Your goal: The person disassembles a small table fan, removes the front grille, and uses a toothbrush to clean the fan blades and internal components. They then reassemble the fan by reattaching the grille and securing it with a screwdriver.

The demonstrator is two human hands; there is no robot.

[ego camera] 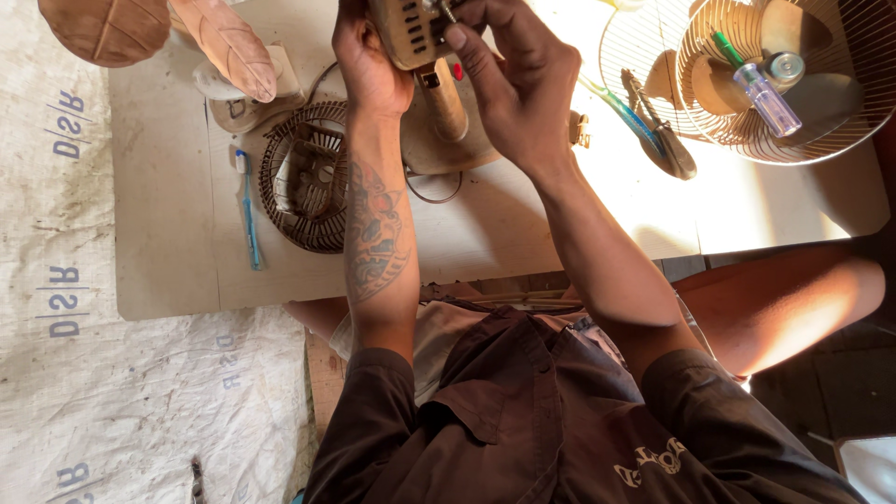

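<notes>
The person sits on the floor over a low pale board, the surface [187, 271], with a beige fan body [411, 33] held up at the far edge of view. The left hand [369, 61] is closed around the side of the housing, steadying it. The right hand [513, 84] pinches something small and dark at the top of the housing with thumb and forefinger; whether it is a screw, a knob or a tool tip I cannot tell from here.

To do this well, I would judge that the left hand should keep the housing still and square while the right turns or presses in small motions, with the wrist kept low so the part does not slip.

Room is tight. Just beside the left forearm lies a dark round motor cover [303, 177], and beyond it a blue toothbrush [249, 210]. Two brown fan blades [168, 33] lie at the far left corner. To the right a wire fan guard [793, 75] holds a clear-handled screwdriver [765, 89], and more hand tools [653, 126] lie near its rim. The near edge of the surface runs just in front of the knees, leaving bare board between the arms.
</notes>
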